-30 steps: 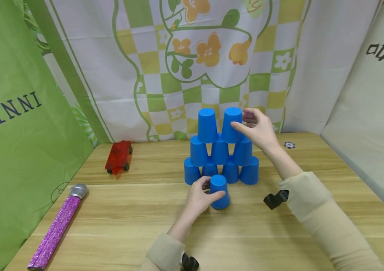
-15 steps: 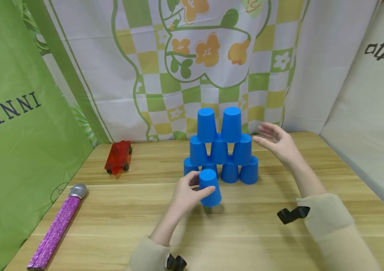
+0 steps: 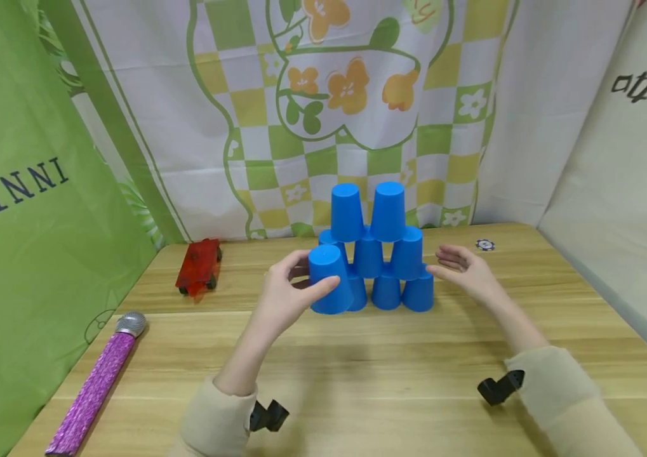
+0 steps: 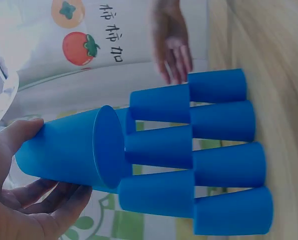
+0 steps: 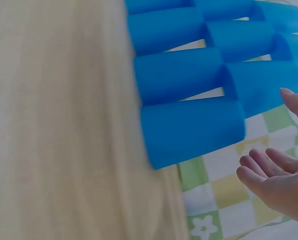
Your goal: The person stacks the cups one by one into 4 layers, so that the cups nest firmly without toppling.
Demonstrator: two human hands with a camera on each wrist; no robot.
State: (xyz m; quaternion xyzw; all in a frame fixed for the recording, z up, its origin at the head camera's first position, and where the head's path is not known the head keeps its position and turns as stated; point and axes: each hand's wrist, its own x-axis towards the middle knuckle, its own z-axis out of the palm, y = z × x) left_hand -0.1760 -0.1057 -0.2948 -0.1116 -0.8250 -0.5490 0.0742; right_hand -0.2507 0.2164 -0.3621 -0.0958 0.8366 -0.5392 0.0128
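My left hand [image 3: 284, 293] grips an upside-down blue cup [image 3: 329, 282] by its sides, thumb in front, raised off the table before the left part of a cup stack. The same held cup [image 4: 71, 150] shows its open rim in the left wrist view. Behind it, upside-down blue cups stand in three tiers, with two top cups [image 3: 388, 212] side by side; the held cup hides the lower left of the stack. Just right of the stack, my right hand [image 3: 466, 273] hovers with relaxed fingers, holding nothing; in the right wrist view its fingers [image 5: 261, 172] are apart from the cups.
A red toy car [image 3: 199, 266] sits at the table's back left. A microphone with a glittery purple handle [image 3: 94, 390] lies along the left side. A round chip [image 3: 486, 245] lies at the back right. Printed cloth [image 3: 357, 158] hangs behind the wooden table [image 3: 392, 393].
My left hand has lifted the blue cup off the table and carried it up and left. My right hand has let go of the top right cup and moved right and down.
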